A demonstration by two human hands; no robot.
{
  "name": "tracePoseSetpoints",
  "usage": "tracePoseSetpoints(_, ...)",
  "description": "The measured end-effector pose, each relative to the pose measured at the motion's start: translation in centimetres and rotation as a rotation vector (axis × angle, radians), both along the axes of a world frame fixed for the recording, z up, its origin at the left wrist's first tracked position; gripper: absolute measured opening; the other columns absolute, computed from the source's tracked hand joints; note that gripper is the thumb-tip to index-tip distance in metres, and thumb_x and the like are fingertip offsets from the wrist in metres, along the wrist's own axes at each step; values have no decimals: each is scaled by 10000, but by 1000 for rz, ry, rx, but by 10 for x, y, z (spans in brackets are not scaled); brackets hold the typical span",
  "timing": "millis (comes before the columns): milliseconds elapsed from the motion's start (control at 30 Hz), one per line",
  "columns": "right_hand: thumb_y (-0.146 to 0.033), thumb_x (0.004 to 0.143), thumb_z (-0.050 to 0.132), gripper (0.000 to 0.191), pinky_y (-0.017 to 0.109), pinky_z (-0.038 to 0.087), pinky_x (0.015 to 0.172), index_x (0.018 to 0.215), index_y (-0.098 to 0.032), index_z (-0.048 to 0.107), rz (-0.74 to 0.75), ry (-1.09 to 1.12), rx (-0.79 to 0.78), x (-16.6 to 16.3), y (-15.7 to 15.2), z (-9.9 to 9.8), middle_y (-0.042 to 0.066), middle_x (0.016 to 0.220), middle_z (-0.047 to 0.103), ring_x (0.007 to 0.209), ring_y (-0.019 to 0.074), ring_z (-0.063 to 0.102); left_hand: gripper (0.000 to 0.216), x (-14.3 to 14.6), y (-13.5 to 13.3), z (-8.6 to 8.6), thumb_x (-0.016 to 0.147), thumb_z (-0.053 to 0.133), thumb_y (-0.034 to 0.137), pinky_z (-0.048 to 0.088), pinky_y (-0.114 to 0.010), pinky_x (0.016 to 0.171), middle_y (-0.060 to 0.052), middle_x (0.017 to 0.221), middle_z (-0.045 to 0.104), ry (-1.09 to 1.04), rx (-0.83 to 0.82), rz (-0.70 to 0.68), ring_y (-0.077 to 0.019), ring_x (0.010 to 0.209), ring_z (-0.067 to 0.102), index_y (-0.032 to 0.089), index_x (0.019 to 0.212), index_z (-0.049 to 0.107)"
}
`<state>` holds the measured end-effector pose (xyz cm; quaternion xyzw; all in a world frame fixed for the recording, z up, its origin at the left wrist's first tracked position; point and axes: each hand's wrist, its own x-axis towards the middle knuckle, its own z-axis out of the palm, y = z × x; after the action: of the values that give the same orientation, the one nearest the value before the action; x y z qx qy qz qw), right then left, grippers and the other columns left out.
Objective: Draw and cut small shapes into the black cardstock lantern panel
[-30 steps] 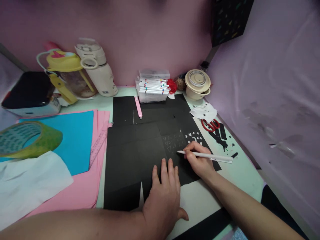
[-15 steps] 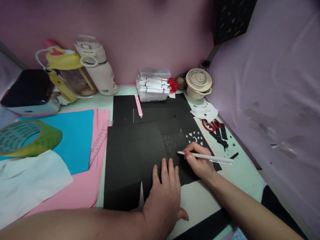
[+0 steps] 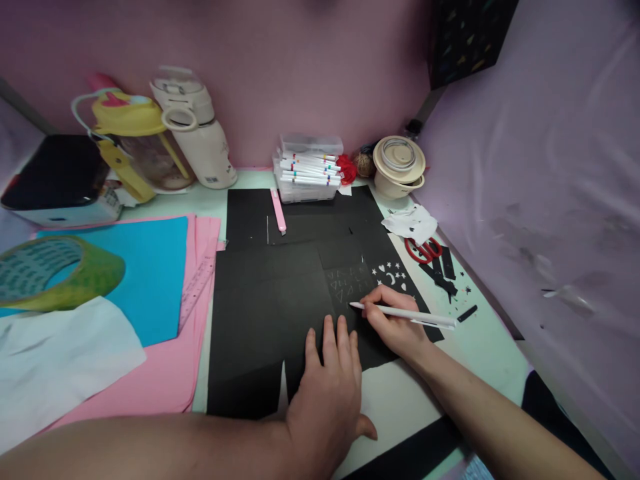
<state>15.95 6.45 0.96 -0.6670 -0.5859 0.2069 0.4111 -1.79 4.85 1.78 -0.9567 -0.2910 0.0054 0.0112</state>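
Black paper (image 3: 265,300) lies before me on the table. My left hand (image 3: 327,387) rests flat on its lower part, fingers stretched out and holding nothing. To the right, my right hand (image 3: 395,320) is closed around a white pen (image 3: 415,315), whose tip points left at the paper. Faint pale outlines of triangles (image 3: 341,293) show on the paper just above the tip. Beyond my right hand are cut-out white-looking stars, hearts and a moon (image 3: 391,278). A pink craft knife (image 3: 279,212) lies near the paper's top edge.
Red-handled scissors (image 3: 424,251) and black scraps (image 3: 443,273) lie at the right. Behind the paper stand a box of markers (image 3: 309,175) and a cream pot (image 3: 397,177). Pink sheets (image 3: 165,380), blue paper (image 3: 150,280), a tape roll (image 3: 100,273) and bottles (image 3: 210,153) occupy the left.
My right hand and the pen have shifted slightly left across the black paper. My left hand stays in the same place.
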Motion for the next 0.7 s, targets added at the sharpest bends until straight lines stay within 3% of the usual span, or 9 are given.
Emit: tracePoseSetpoints(700,-188,791,543,155,237,434,521,649,-195,604,13,-11,3,1,-1,-1,-5,587,638,518,122,570,1097,0,0,0,574,584,861,457,-540,1003,-249,1433,417,-10,-3,0,-421,1325,428,89,1352,537)
